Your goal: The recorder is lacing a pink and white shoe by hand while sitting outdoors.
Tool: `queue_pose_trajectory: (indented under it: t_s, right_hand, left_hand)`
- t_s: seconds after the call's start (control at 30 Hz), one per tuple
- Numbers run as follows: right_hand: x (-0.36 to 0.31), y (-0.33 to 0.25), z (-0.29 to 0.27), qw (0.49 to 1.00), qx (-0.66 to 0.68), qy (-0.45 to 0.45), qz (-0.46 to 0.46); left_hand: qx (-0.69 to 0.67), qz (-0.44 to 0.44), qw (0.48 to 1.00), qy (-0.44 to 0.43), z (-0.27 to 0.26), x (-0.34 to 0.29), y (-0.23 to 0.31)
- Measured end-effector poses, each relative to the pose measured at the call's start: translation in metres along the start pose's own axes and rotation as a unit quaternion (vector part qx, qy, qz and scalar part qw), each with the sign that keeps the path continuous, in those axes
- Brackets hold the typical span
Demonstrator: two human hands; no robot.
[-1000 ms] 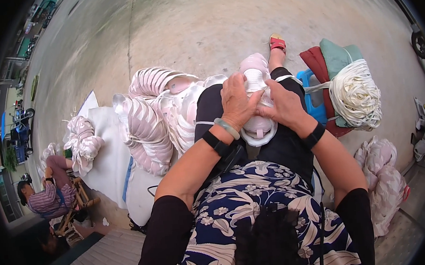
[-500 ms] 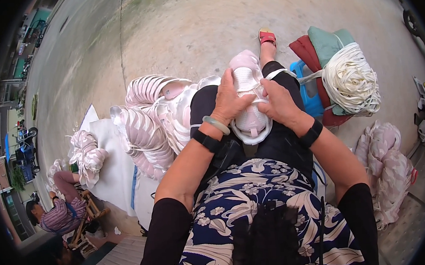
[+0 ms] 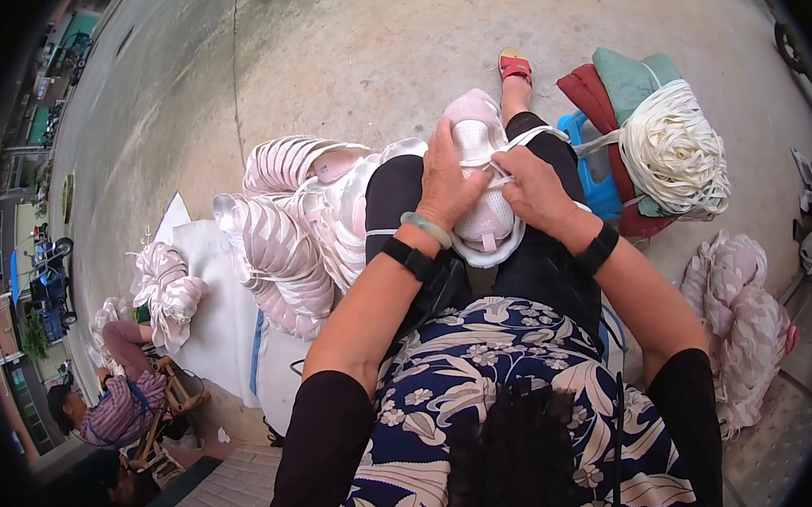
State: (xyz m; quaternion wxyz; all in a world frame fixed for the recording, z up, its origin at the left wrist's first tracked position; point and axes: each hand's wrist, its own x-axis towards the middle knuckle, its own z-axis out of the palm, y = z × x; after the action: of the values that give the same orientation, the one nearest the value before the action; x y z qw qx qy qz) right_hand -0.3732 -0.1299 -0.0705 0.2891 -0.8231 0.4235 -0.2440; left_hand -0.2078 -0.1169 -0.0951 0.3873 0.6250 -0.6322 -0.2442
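Note:
A pale pink and white shoe upper (image 3: 483, 217) rests between my thighs, its white padded collar facing me. My left hand (image 3: 446, 180) wraps around its left side, thumb lying across the middle. On the other side my right hand (image 3: 538, 188) is closed, thumb and curled finger pinching a thin white shoelace at the tongue; the fingertips partly hide it. A large coiled bundle of white shoelaces (image 3: 674, 150) hangs to the right, with a white strand leading over my right knee.
Tied bundles of pink and white shoe uppers (image 3: 280, 262) lie at my left by a white sheet (image 3: 212, 305). A blue stool (image 3: 590, 170) carries red and green cloth (image 3: 637, 87). Another wrapped bundle (image 3: 736, 325) stands at right. A seated person (image 3: 120, 410) is at far left.
My right hand has closed its thumb and finger together and shifted slightly upward at the laces. My left hand stays around the shoe upper. The view has shifted a little.

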Motion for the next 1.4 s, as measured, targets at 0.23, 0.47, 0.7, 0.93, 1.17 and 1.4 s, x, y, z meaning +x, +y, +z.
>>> queue_pose_trajectory:
  t_s: [0.23,0.47,0.7,0.93,1.17,1.4]
  right_hand:
    - [0.003,0.024,0.009,0.994,0.102,-0.034,0.030]
    - [-0.003,0.022,0.005,0.989,0.139,-0.017,0.045]
    - [0.001,0.027,-0.001,0.980,0.188,-0.051,0.037]
    - [0.002,0.030,-0.006,0.963,0.249,-0.082,0.059]
    - [-0.009,0.016,-0.002,0.971,0.185,0.009,0.150]
    - [-0.020,0.001,-0.011,0.971,0.116,-0.008,0.210]
  left_hand:
    - [0.084,0.033,0.995,0.034,-0.001,0.001,0.006]
    - [0.255,0.174,0.951,0.012,-0.012,-0.007,0.041]
    - [0.335,0.252,0.908,-0.007,-0.003,-0.001,0.040]
    - [0.370,0.291,0.881,-0.049,0.000,0.000,0.045]
    - [0.371,0.329,0.862,-0.105,0.001,-0.002,0.048]
    - [0.288,0.217,0.932,-0.048,-0.071,-0.058,0.054]
